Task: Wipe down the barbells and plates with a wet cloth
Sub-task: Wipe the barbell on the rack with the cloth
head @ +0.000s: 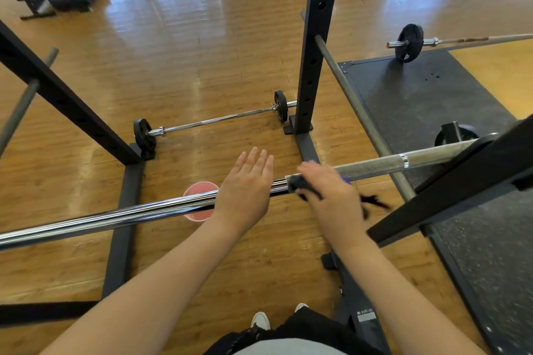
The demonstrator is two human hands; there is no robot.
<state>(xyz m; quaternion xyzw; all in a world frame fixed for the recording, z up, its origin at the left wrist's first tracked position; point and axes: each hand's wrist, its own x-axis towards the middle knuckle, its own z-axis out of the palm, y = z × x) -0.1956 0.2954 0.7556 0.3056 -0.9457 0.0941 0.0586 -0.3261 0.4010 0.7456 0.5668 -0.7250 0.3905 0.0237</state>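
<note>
The R hand (331,196) is clamped over a dark cloth (302,185), fingers curled round it and the bar (115,215) beneath; a loose cloth tail hangs off the hand's right side. The L hand (245,196) is laid flat on the bar just left of the cloth, fingers straight and together, nothing gripped.

Step in hand, as judged: shaft of the racked bar is being wiped, w/ the L hand steadying it. The cloth sits right at the join where smooth chrome ends and rough knurl (372,166) begins. Next move prob. calls for the cloth to be slid along the bar's length, grip kept snug so the whole round is covered, and the L hand kept clear of the path. Which way it should go can't be told from here.

The bar's long axis runs left–right across the view, slightly tilted: far left end is nearer the person and lower in frame, right end rises past the R hand toward a rack arm (461,179).

Beyond the L hand, under the bar, a pink cup (199,190) stands on the floor. Further out ahead, a small barbell (213,119) w/ black plates lies on the floor, not yet reached. Another (409,43) lies well off to the far right.
</note>
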